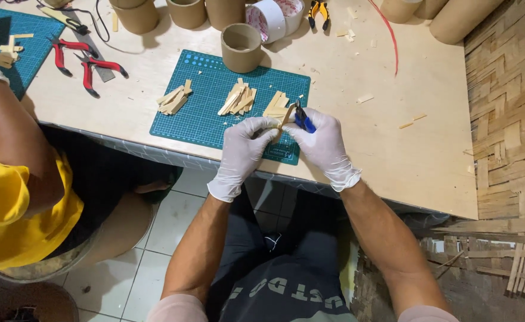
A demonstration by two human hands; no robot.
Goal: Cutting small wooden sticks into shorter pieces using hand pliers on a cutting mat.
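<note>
Both my hands wear white gloves and meet over the near edge of a green cutting mat. My left hand pinches a thin bamboo strip. My right hand grips blue-handled cutting pliers, whose jaws sit at the strip's upper end. Three small piles of cut bamboo pieces lie on the mat: one at the left, one in the middle, one just beyond my hands.
A cardboard tube stands at the mat's far edge, more tubes and tape rolls behind. Red-handled pliers lie left. A person in a yellow shirt sits at my left. A woven bamboo wall is right.
</note>
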